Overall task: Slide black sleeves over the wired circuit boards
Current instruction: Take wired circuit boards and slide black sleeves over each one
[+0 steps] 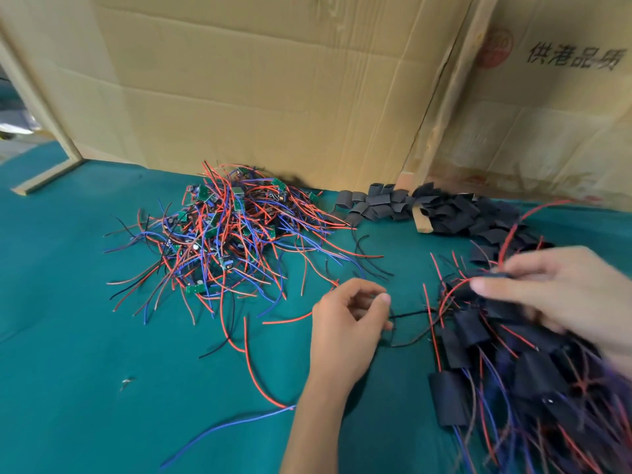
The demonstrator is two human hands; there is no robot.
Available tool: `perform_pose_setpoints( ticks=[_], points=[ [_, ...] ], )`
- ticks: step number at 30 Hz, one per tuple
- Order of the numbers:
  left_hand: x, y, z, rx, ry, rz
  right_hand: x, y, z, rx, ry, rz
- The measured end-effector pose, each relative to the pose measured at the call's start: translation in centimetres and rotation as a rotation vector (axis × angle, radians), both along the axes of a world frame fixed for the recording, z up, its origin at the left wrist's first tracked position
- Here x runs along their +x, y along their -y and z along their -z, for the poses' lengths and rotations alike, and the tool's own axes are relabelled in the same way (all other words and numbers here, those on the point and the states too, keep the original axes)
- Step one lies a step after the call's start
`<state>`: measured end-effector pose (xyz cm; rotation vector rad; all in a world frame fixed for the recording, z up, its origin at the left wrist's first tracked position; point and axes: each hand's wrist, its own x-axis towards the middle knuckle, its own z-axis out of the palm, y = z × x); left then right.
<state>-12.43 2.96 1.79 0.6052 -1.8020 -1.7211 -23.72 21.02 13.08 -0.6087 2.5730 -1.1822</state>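
A tangled heap of small green circuit boards (222, 230) with red, blue and black wires lies at the centre-left of the green table. Empty black sleeves (441, 208) are strewn along the cardboard wall at the right. A pile of sleeved boards (506, 364) lies at the lower right. My left hand (345, 330) is curled in the middle, its thumb and fingers pinching a thin black wire (410, 314) that runs right. My right hand (564, 289), blurred, grips a black-sleeved board with a long red wire (513, 234) arching up from it, just above the sleeved pile.
Cardboard sheets (273, 80) on a wooden frame wall off the back of the table. A small wooden block (422, 220) lies among the empty sleeves. Loose red and blue wires (239, 422) trail across the green tablecloth (85, 336) near my left forearm.
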Motion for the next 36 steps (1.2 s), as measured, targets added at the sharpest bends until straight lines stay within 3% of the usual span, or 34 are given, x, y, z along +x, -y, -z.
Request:
perform_pose_setpoints(
  ticks=[3,6,8,12,16,20,27,31,36],
  points=[
    [-0.1,0.3,0.2,0.018,0.021,-0.126,-2.2,-3.5,-1.7,0.257,-0.136,0.065],
    [0.1,0.4,0.2,-0.151,0.053,-0.286,-2.5,-1.4,-4.3,0.241,-0.384,0.046],
    [0.3,0.5,0.1,-0.215,0.056,-0.418,-0.4,4.4,-4.7,0.203,-0.457,-0.135],
    [0.8,1.0,-0.3,-0.226,0.045,-0.652,1.6,15.6,-0.4,0.435,-0.405,-0.558],
    [1.1,1.6,-0.5,-0.208,0.027,-0.766,1.5,22.5,5.2,0.546,-0.368,-0.460],
    [1.2,1.8,-0.4,-0.164,0.009,-0.761,1.0,23.2,7.4,0.533,-0.382,-0.412],
    [0.8,1.8,-0.2,-0.039,-0.004,-0.694,-0.8,19.4,3.5,0.418,-0.311,-0.500],
    [0.5,2.2,-0.1,0.171,-0.041,-0.556,-0.5,16.6,1.7,0.377,-0.279,-0.549],
    [0.3,2.2,-0.8,0.599,-0.252,-0.365,1.3,13.2,1.1,0.268,-0.163,-0.602]
  ],
)
